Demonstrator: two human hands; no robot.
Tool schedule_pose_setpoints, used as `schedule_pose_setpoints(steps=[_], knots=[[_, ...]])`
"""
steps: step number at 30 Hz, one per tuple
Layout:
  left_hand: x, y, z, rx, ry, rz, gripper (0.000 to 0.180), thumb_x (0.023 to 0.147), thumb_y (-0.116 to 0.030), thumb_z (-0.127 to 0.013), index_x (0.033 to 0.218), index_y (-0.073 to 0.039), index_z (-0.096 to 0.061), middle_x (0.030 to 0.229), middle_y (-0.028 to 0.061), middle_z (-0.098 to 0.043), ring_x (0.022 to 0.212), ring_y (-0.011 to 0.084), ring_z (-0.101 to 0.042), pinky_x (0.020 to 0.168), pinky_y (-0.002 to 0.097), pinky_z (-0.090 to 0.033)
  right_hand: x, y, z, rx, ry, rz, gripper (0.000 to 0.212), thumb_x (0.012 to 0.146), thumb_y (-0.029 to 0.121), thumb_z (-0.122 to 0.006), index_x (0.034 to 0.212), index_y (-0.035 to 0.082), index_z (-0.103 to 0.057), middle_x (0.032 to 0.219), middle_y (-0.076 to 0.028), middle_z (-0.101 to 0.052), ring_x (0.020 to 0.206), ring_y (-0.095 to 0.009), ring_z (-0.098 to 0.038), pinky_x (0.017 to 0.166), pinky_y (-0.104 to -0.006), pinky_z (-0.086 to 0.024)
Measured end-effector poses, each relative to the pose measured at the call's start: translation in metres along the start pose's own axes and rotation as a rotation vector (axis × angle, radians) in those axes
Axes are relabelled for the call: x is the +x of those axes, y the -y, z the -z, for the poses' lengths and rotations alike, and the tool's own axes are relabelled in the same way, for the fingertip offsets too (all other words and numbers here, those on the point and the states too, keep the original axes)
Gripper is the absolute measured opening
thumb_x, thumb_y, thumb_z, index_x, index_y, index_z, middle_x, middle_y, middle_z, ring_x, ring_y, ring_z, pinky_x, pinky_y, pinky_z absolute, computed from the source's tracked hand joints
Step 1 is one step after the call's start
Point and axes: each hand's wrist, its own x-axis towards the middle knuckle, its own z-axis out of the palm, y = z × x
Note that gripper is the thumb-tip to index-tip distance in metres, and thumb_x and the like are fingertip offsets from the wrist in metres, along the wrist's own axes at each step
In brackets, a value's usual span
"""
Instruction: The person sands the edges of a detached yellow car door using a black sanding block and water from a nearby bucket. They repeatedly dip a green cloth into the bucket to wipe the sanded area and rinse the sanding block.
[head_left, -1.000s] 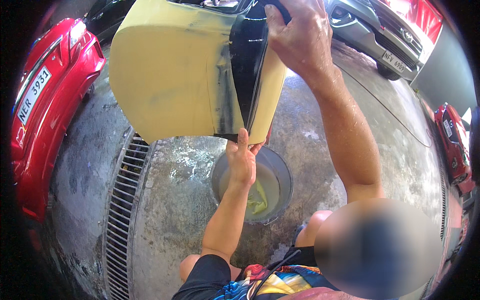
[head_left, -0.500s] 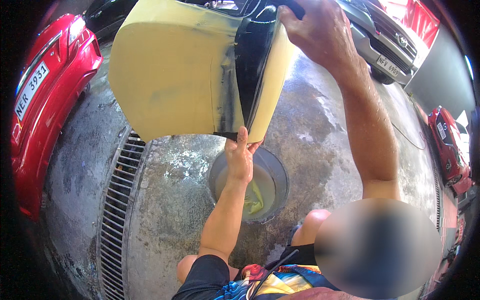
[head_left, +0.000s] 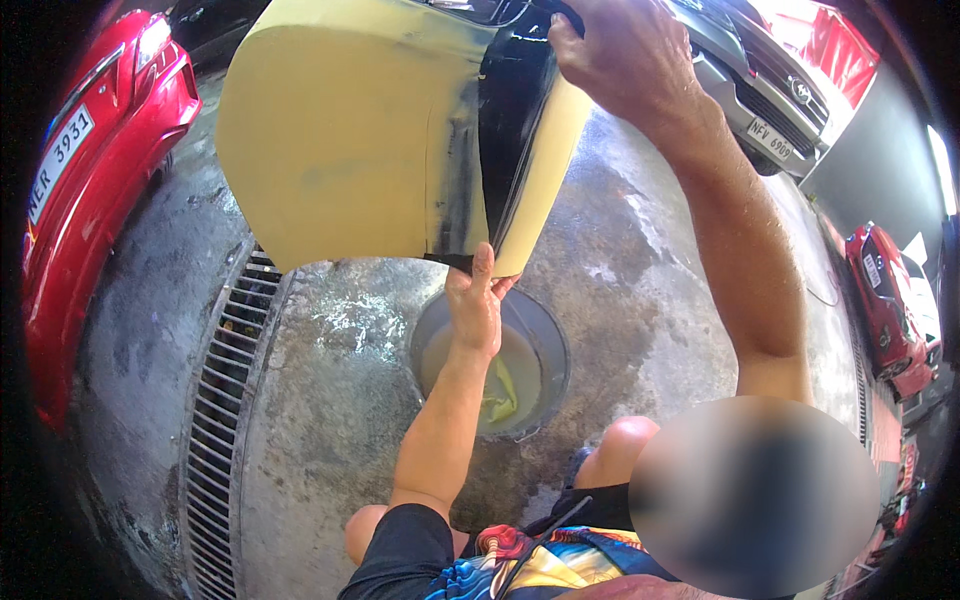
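Observation:
A large yellow car body panel (head_left: 330,150) with a dark strip down its right part is held up in front of me. My left hand (head_left: 476,305) supports its lower corner, thumb on the near face and the other fingers partly hidden behind. At the upper right, my right hand (head_left: 625,65) grips the panel's dark top edge; some of its fingers are out of sight. Under the panel stands a grey bucket (head_left: 556,345) of cloudy water, with a yellow-green cloth (head_left: 502,390) in it.
A red car (head_left: 110,240) is close on the left, beside a metal floor grating (head_left: 213,430). A silver vehicle (head_left: 745,95) stands at the far right, and another red car (head_left: 893,305) is parked farther right. The concrete floor (head_left: 330,420) looks wet in patches. A blurred oval covers the lower right.
The panel and both hands have shifted slightly upward in the view, and the bucket sits a little farther left and higher. Both hands keep the same hold.

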Motion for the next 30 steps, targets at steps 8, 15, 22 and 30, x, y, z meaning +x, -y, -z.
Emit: schedule_pose_setpoints(steps=[8,15,22,30], knots=[[-0.002,-0.005,-0.006,-0.018,-0.022,0.000,0.050,0.099,-0.047,-0.074,0.124,-0.005,-0.061,0.121,0.0070,-0.070,0.113,0.0239,-0.068,0.101,0.0491,-0.054,-0.084,0.025,0.000,-0.089,-0.189,0.295,0.039,0.082,0.016,-0.076,0.121,0.010,-0.074,0.105,-0.021,-0.066,0.096,-0.039,-0.068,0.079,-0.0492,-0.059],[0.000,-0.002,-0.003,-0.010,-0.007,0.002,0.052,0.098,-0.050,-0.074,0.123,-0.006,-0.062,0.120,0.0065,-0.070,0.113,0.0232,-0.069,0.101,0.0484,-0.054,0.018,0.003,0.012,0.022,0.271,-0.040,0.028,0.088,0.007,-0.067,0.114,0.001,-0.073,0.098,-0.023,-0.071,0.079,-0.033,-0.069,0.069,-0.0490,-0.057],[-0.001,-0.005,-0.005,-0.007,-0.033,0.018,0.054,0.097,-0.051,-0.075,0.124,-0.006,-0.064,0.120,0.0073,-0.071,0.112,0.0226,-0.069,0.102,0.0477,-0.054,-0.088,0.050,0.016,-0.029,0.091,0.227,0.045,0.082,0.015,-0.076,0.126,0.012,-0.073,0.111,-0.021,-0.067,0.105,-0.037,-0.065,0.083,-0.0499,-0.058],[0.000,-0.004,-0.002,0.004,0.011,0.020,0.058,0.096,-0.052,-0.075,0.128,-0.004,-0.063,0.123,0.0087,-0.071,0.113,0.0228,-0.069,0.104,0.0471,-0.053,0.003,-0.030,-0.015,0.038,-0.124,0.112,0.034,0.087,0.009,-0.070,0.120,0.005,-0.074,0.106,-0.023,-0.070,0.090,-0.037,-0.069,0.078,-0.0487,-0.058]])
